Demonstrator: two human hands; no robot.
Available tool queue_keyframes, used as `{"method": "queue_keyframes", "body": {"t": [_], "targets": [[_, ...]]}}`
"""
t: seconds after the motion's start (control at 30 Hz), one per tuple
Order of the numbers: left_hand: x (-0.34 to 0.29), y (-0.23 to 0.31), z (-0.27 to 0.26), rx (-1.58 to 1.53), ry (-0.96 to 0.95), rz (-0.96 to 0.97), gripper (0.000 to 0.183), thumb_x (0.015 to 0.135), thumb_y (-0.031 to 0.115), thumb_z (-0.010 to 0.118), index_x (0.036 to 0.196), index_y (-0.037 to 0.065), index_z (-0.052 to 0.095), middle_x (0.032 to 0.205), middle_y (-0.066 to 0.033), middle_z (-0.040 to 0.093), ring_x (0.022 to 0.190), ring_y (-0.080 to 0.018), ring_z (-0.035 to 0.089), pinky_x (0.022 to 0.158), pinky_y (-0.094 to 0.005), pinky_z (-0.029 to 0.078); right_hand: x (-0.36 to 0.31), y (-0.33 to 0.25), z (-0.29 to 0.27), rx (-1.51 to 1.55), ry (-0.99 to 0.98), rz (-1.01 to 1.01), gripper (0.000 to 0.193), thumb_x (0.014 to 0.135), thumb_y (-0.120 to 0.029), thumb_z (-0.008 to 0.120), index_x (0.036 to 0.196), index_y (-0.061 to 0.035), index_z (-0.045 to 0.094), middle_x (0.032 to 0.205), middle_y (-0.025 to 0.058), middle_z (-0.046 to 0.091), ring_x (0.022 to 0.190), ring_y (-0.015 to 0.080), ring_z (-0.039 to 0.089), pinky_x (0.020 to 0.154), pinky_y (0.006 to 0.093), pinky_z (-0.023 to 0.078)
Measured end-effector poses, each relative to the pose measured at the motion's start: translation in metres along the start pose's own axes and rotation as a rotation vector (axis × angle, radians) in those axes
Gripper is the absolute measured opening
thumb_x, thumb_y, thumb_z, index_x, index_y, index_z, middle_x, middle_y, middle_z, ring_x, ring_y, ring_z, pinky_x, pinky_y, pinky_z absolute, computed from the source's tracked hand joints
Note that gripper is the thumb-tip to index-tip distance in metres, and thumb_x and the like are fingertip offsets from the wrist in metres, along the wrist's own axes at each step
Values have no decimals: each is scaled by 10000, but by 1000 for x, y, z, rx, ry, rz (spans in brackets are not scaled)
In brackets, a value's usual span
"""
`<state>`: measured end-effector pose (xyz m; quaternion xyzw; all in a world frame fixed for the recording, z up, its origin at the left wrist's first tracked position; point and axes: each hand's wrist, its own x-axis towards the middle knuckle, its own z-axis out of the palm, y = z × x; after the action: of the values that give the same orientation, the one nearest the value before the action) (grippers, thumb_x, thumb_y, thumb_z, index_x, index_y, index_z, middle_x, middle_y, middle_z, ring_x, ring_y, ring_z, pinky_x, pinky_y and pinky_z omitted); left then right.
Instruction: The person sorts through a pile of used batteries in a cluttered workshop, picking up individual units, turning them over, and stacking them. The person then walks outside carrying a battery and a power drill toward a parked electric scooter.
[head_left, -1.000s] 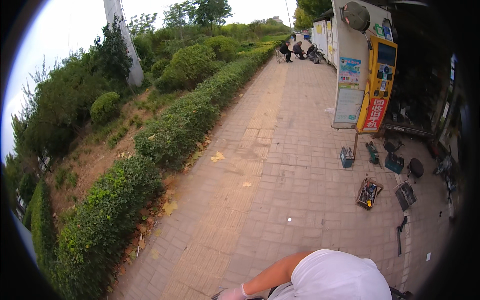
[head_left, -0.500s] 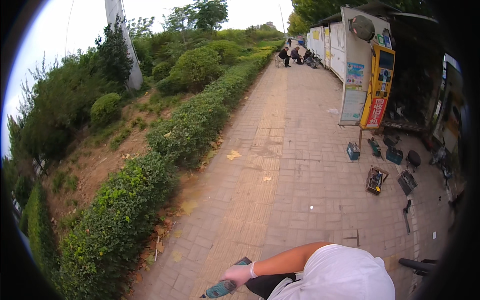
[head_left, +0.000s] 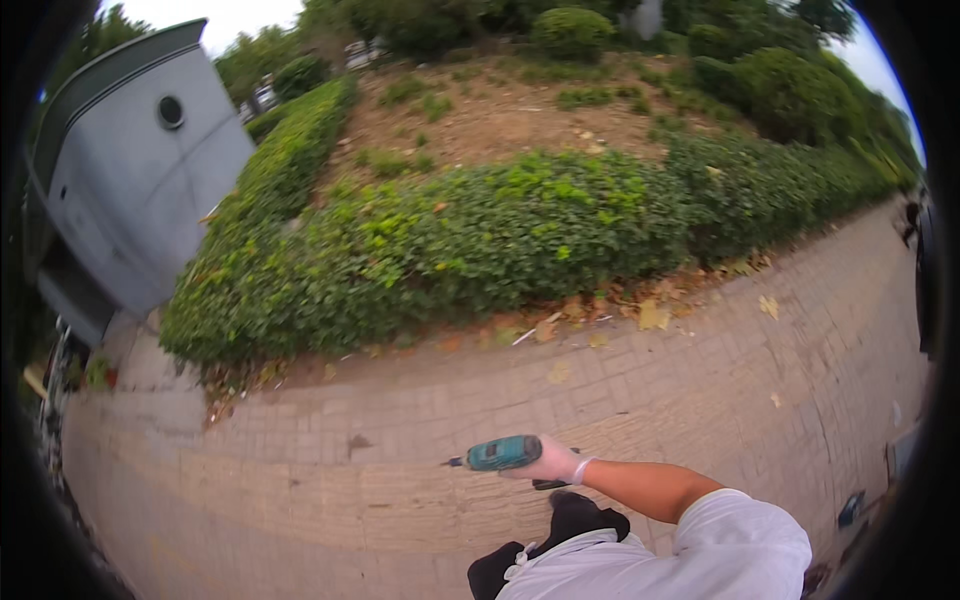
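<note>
My right hand [head_left: 552, 459], in a thin whitish glove, is wrapped round the grip of a teal and black cordless drill [head_left: 504, 453]. The drill is held out in front of my body, over the pavement. Its nose and a short bit point left. Under the hand, part of the dark battery base [head_left: 553, 484] shows. My bare forearm runs back to a white short sleeve at the lower right. Dark trousers or shoes [head_left: 583, 522] show below the drill. My left hand is out of sight.
Brick pavement [head_left: 300, 500] with a ribbed strip lies around me. A trimmed hedge [head_left: 470, 245] borders it, with fallen leaves [head_left: 653, 316] along its foot. A grey building [head_left: 140, 180] stands at the far left. A small teal item [head_left: 851, 507] sits on the ground at the right.
My view has swung left, from along the pavement to the hedge and grey building. The drill has come higher into view, still in my right hand, and now points left.
</note>
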<state>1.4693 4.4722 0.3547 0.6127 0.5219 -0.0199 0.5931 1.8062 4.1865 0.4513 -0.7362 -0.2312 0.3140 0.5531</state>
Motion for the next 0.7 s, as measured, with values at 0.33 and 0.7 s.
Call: {"method": "queue_keyframes", "body": {"t": [0.33,0.7], "targets": [[-75,-255,-111,-524,601,-653,463,946,417,700,1186,21,679,1079,-117,723,997,-226,676,855,-380,535,213,-100,294,184,-521,11,332,812,-56,818,1123,-89,706,889,-13,670,791,122,648,730,302,557],[-37,-297,-294,-968,1101,-498,500,953,447,678,1242,40,664,1138,-122,734,1024,-241,692,882,-364,511,342,-174,622,-22,-882,155,155,863,-59,732,1012,-52,689,815,15,646,669,136,608,655,305,507]]}}
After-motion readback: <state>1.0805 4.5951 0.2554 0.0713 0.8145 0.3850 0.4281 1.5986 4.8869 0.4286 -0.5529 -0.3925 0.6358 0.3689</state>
